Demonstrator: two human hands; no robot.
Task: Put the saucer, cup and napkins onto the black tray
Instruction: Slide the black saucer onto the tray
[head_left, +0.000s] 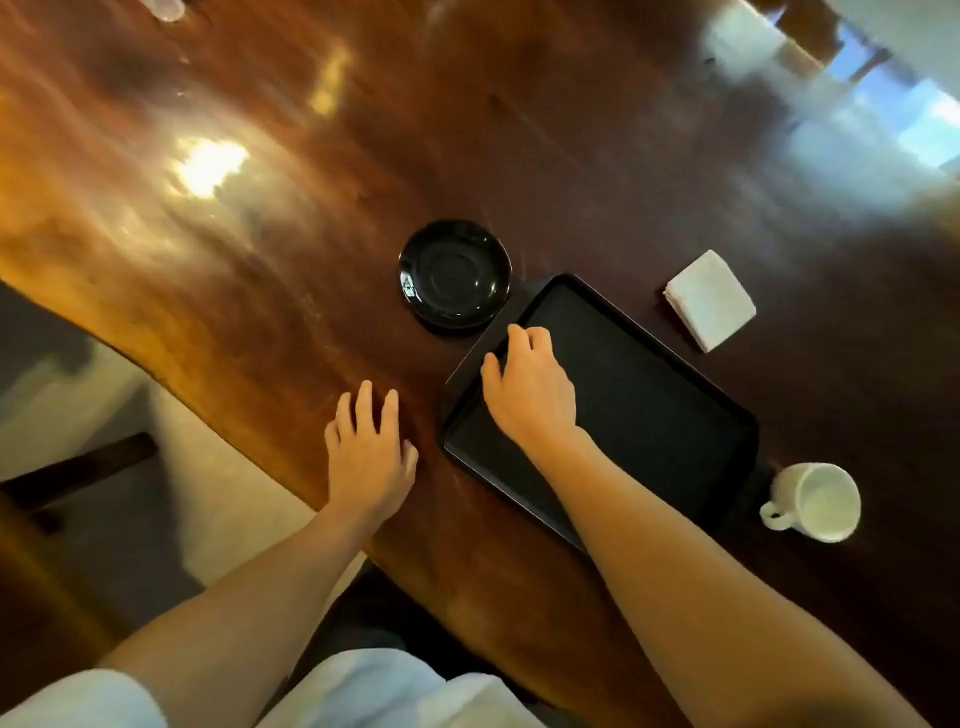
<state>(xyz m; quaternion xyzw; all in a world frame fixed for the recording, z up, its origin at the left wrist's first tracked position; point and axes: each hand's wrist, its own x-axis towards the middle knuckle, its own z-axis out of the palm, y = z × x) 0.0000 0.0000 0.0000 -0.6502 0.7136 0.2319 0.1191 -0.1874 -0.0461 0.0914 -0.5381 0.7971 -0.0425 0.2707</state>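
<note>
Close to me, my left hand lies flat on the wooden table near its front edge, fingers spread apart, holding nothing. Just to its right, my right hand reaches over the left side of the black tray. Its fingers are curled loosely near the tray's left rim and it holds nothing; I cannot tell if the fingertips touch the rim. The tray sits slanted, its long way running from the near right toward the far left, and it has nothing on it yet. At its near right corner, just beside it, the white cup lies tipped on its side with the handle pointing left. A bit farther out, the black saucer sits just off the tray's far left corner, straight ahead of my right hand's fingers. The stack of white napkins lies off the tray's far right edge, a little apart from it. I think the saucer comes first. My right hand is nearer to it than my left, and it only needs to go a short way forward, past the rim.
</note>
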